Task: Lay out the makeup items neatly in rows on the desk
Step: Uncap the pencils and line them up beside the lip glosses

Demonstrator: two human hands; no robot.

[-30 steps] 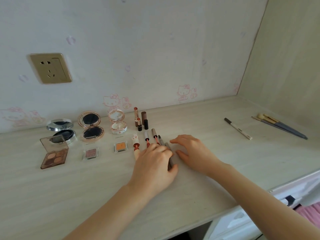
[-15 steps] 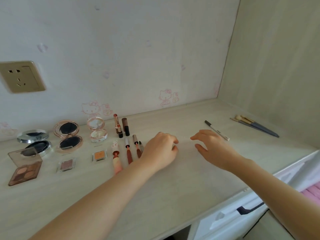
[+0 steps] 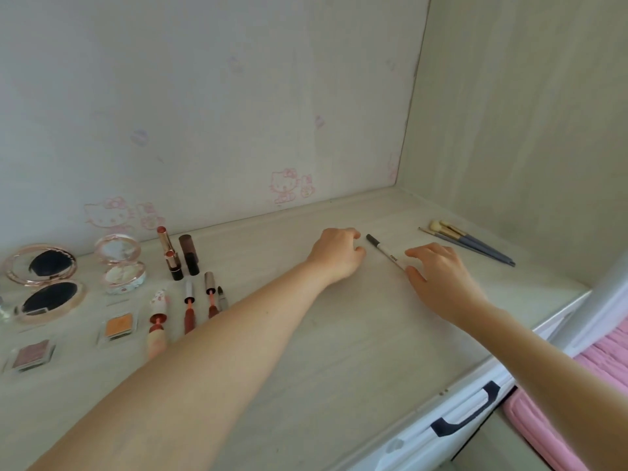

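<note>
Remaining unsorted are the pen (image 3: 387, 253), at 1 o'clock on the desk (image 3: 339, 351), and brushes (image 3: 472, 244) at 2. Rows (image 3: 119, 294) are formed at 9. The pen is flanked by left hand (image 3: 336, 253), loosely curled, empty, and right hand (image 3: 441, 280), fingers relaxed, touching it.

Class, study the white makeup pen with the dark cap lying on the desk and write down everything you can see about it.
The white pen is slim, with a dark cap at its far end and small dark lettering on the barrel. It lies flat and diagonal on the pale desk, apart from the rows at left. The right hand has its fingers at the pen's near end; the left hand sits just beside the cap, apparently not touching.
</note>
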